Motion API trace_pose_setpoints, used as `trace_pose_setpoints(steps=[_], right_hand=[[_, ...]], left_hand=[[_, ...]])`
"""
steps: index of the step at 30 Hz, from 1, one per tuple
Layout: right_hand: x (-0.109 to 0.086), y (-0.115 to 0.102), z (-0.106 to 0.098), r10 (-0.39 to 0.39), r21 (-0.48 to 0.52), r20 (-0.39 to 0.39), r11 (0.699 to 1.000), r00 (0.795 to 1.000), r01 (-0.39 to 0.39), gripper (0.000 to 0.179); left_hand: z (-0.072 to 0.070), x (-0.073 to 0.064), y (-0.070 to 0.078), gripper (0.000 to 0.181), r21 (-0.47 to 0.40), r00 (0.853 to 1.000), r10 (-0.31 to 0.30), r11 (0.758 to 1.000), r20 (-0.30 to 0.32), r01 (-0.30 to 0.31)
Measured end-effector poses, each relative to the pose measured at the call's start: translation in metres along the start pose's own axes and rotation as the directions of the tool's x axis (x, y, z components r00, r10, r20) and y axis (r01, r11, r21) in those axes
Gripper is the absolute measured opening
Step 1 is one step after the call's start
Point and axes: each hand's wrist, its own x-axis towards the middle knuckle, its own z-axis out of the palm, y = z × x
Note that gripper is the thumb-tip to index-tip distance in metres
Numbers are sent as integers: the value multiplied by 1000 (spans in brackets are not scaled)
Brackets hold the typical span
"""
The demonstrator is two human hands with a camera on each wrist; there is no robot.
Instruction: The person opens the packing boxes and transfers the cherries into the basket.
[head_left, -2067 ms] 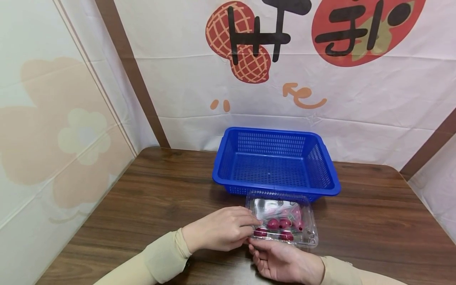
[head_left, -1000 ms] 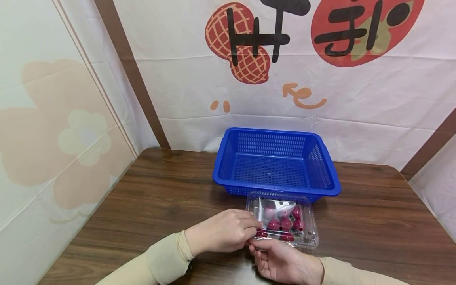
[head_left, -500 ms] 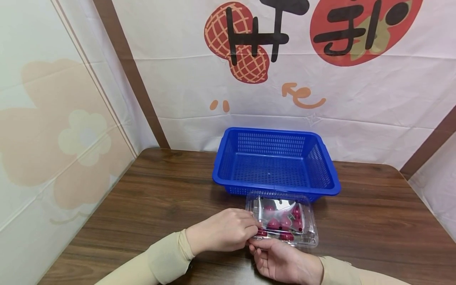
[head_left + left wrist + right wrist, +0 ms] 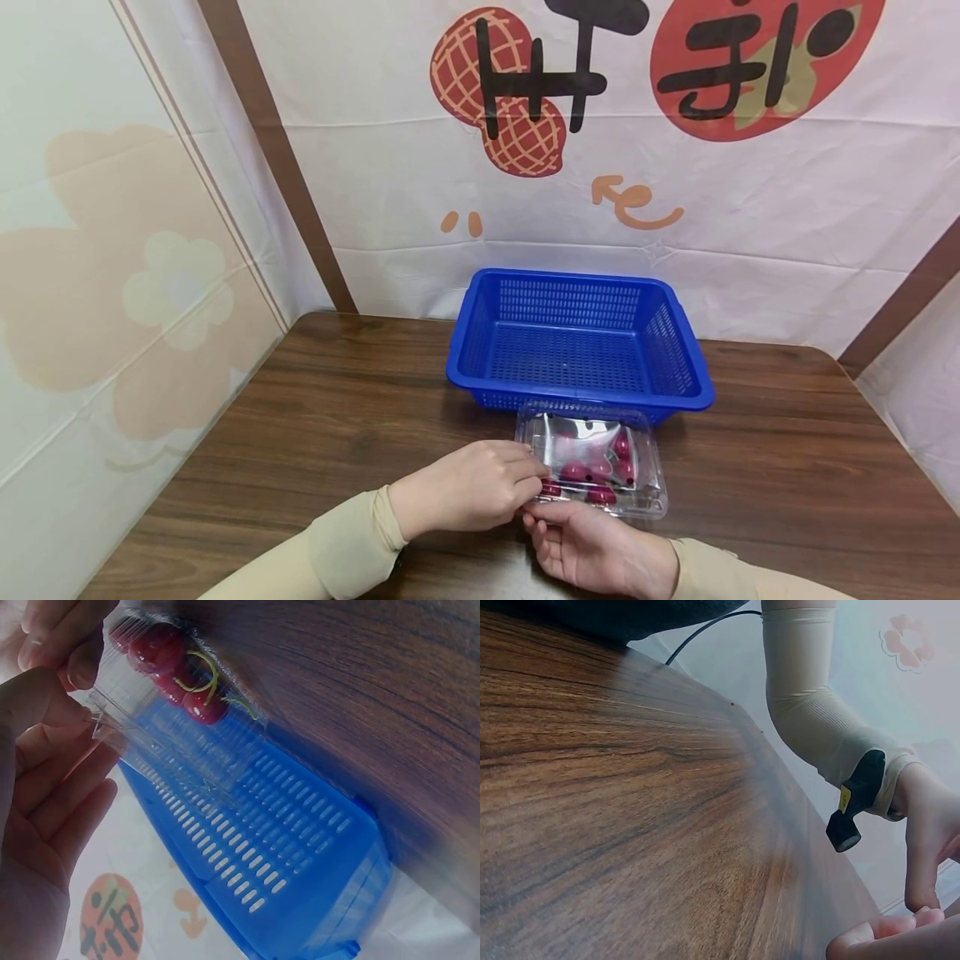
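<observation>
Left hand pinching the plastic box's near corner, right hand gripping right beside it! We see it on the bench, just before the blue basket; one uneven tug could pop it, we fear, scattering cherries.

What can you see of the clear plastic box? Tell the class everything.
The clear plastic box is rectangular, thin and glossy, with glare across its lid and small dark round spots that may be vent holes. Red cherries, some with green stems, show through it. The lid looks lowered; whether it is fastened cannot be told. The box sits on the brown table, in front of the blue basket; whether they touch is unclear. The left hand and right hand hold its near left corner.
</observation>
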Motion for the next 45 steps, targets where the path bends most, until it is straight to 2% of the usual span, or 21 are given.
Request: trace_pose_setpoints(steps=[3,9,16,24,29,34,39,45], right_hand=[[1,0,1,-18,14,-2,1000,1000,19,16],[0,0,1,-32,56,24,998,999,31,20],[-5,-2,-4,-16,50,81,999,997,12,19],[-12,-4,-18,38,29,171,999,984,-43,23],[-17,-5,-28,36,22,174,999,984,-40,26],[-24,-6,-35,35,25,165,999,986,-39,26],[-30,-7,-41,49,19,178,998,983,-53,27],[-42,-10,-57,75,20,222,996,972,-82,29]], left_hand=[[0,-1,0,4,10,1000,2,1000,-10,-2],[2,1,-2,6,56,998,45,998,-40,-42],[2,1,-1,8,61,999,29,998,-15,-28],[2,0,-3,10,80,998,55,995,22,-56],[-1,3,-3,8,82,997,70,994,34,-72],[-4,9,1,9,80,995,97,992,-2,-96],[2,20,10,18,97,991,126,988,-51,-121],[7,25,11,29,139,992,117,984,-56,-108]])
